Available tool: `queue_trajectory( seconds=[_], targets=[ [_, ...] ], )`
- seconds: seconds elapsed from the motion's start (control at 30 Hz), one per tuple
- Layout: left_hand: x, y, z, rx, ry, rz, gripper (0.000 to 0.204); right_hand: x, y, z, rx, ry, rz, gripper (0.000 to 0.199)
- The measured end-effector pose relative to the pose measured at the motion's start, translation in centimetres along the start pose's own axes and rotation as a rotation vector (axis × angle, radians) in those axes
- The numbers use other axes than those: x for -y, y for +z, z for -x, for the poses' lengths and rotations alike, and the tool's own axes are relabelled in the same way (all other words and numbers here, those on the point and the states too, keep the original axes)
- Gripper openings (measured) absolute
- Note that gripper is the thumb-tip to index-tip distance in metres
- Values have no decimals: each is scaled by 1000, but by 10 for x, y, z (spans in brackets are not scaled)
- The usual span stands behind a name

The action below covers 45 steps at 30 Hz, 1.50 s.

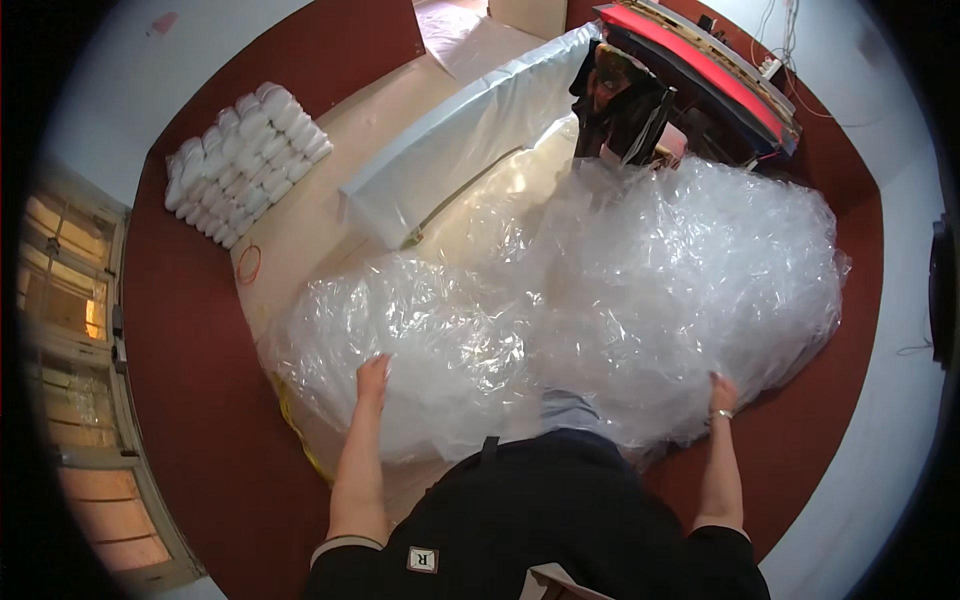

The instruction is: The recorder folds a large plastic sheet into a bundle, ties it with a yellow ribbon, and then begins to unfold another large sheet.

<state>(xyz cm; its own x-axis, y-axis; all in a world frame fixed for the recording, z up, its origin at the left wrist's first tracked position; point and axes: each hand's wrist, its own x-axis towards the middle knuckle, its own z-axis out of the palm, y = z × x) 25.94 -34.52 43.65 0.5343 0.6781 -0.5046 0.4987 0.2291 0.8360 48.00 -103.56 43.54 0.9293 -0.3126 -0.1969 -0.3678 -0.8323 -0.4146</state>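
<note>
A big, loose heap of clear plastic film (680, 270) spreads in front of me and round my legs, crumpled and shiny. At its near left part, my left hand (374, 380) is closed on the film, arm stretched forward. My right hand (722, 392), with a band at the wrist, grips the near right edge of the same film. The fingertips of both hands are partly hidden, and the film's far folds cover what lies beneath.
Stacked white bundles (245, 165) stand at the far left, near a thin red ring (249, 265). Behind the film runs a long pale sheet-covered panel (470, 130). Dark patterned cloth (620, 95) and a red-topped long object (700, 65) lie far right. Barred windows (85, 400) line the left wall.
</note>
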Motion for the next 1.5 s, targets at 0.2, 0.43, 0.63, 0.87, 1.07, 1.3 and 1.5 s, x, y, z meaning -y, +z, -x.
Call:
queue_trajectory(
  seconds=[0.2,0.43,0.63,0.87,1.07,1.3,1.5],
  targets=[
    [-61,100,67,369,339,160,20,199,82,110,751,-243,-1091,35],
    [-78,142,156,486,400,197,20,316,84,215,1328,9,-1359,43],
    [-104,141,191,192,421,-248,48,312,93,218,1394,-163,-1263,46],
    [-111,162,193,56,409,-543,40,330,77,212,1850,100,-1415,52],
    [-116,52,191,-377,830,-639,14,368,63,155,803,-1344,-322,40],
    [-221,-167,332,-1073,675,82,26,310,143,31,927,-1066,342,24],
    [-277,-186,444,-1262,917,258,36,481,65,3,61,-1138,-421,49]
  ],
)
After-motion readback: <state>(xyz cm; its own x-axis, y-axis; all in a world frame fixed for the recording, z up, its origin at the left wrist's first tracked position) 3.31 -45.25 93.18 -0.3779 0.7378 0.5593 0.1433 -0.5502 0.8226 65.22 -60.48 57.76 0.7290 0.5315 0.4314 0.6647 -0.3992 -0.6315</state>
